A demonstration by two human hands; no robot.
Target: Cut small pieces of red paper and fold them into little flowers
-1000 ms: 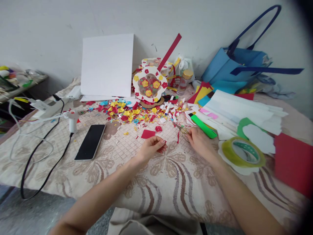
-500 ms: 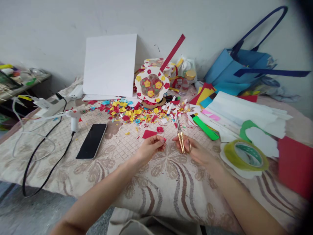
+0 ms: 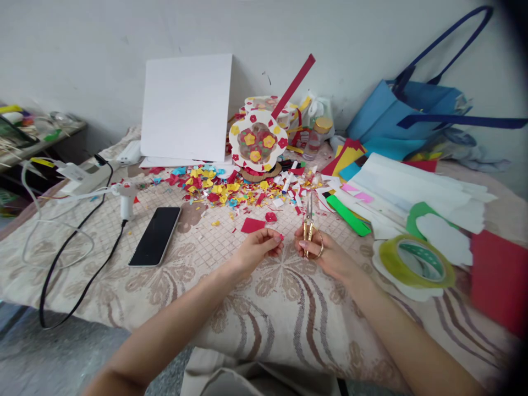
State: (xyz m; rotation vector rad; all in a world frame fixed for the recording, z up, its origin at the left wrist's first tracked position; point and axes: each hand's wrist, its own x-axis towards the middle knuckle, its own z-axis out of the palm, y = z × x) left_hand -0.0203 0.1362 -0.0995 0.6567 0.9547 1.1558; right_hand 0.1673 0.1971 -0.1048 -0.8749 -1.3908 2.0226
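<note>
Between the thumb and fingers of my left hand (image 3: 263, 243) is pinched a small red paper piece (image 3: 281, 237), mostly hidden by the fingertips. My right hand (image 3: 324, 250) grips gold-handled scissors (image 3: 309, 223), their blades pointing away from me and slightly parted. Just beyond my left hand lie a red paper rectangle (image 3: 252, 225) and a small red paper flower (image 3: 271, 217). Farther back, a white scalloped paper lantern (image 3: 258, 142) decorated with red and yellow flowers leans upright, a red strip (image 3: 293, 85) rising from it.
Paper scraps (image 3: 223, 190) spread across the table's back. A black phone (image 3: 155, 236) and a white glue gun (image 3: 126, 201) with cables lie left. To the right are a green utility knife (image 3: 348, 214), a tape roll (image 3: 388, 261), red paper (image 3: 499, 280) and a blue bag (image 3: 371, 113).
In my right hand the scissors have turned more upright, with the blades now showing slightly apart. My left hand keeps its pinch in nearly the same place.
</note>
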